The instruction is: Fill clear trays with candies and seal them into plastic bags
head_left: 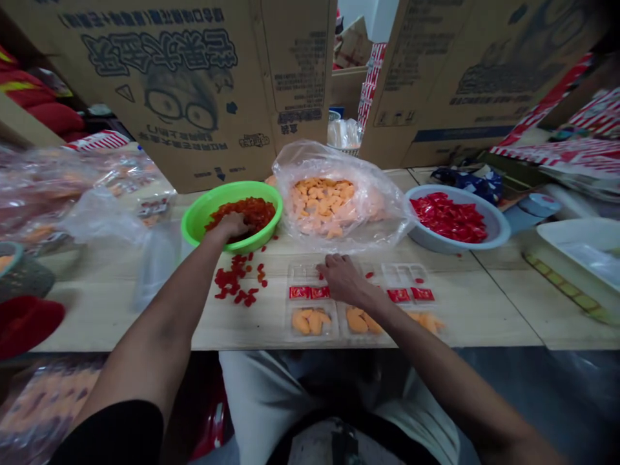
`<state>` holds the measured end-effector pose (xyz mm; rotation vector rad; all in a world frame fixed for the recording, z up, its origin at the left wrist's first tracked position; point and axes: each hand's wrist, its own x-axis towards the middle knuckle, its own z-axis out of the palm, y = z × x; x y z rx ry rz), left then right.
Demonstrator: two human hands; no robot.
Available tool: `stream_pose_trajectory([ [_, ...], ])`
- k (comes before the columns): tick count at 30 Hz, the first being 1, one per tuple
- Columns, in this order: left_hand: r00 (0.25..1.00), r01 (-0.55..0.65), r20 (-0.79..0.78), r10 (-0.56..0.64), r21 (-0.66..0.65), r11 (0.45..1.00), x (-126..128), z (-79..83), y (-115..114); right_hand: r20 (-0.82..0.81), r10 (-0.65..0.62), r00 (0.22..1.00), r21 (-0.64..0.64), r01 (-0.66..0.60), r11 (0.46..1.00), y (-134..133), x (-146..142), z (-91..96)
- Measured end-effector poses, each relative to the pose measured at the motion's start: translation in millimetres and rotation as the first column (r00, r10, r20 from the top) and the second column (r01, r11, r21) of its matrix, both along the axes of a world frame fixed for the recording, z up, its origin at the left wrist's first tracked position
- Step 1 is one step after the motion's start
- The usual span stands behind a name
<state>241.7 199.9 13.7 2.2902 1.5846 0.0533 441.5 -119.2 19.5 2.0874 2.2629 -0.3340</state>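
Note:
My left hand [233, 224] reaches into a green bowl [190, 223] of small red-orange candies [252, 210]; its fingertips are hidden among them. My right hand [341, 278] is over the upper compartments of the clear plastic trays [334, 326], fingers bent down and close together; whatever is between them is hidden. A small red piece shows beside its fingertips. Each tray has orange crescent-shaped pieces [310, 321] in its lower compartment. Red packets [310, 292] lie in the middle compartments. Loose red candies [235, 278] are scattered on the table left of the trays.
Behind the trays, an open clear bag [382, 219] holds many orange pieces. A light blue bowl [501, 229] of red packets stands to its right, near a white bin [576, 229]. Large cardboard boxes [194, 97] wall the back. Plastic-wrapped packs [39, 194] lie at left.

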Motion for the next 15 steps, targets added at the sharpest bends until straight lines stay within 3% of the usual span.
stream_pose_trajectory([
  [4,0.988,0.06,-0.143,-0.064,-0.034,0.998,2,-5.6,2,0.069,0.003,0.998,0.022,-0.004,1.0,9,1,0.6],
  [9,0.981,0.116,-0.15,-0.124,-0.058,0.992,2,-4.7,-3,0.074,-0.012,0.997,0.021,0.011,1.0,10,-5,-4.3],
  [12,0.988,0.089,-0.127,-0.09,-0.017,0.996,-1,-0.9,-9,0.075,-0.035,0.997,0.025,0.033,0.999,11,-5,-6.7],
  [15,0.998,-0.011,-0.055,0.015,0.073,0.997,-7,8.6,-13,0.049,-0.039,0.998,0.03,0.038,0.999,8,0,-3.6],
])
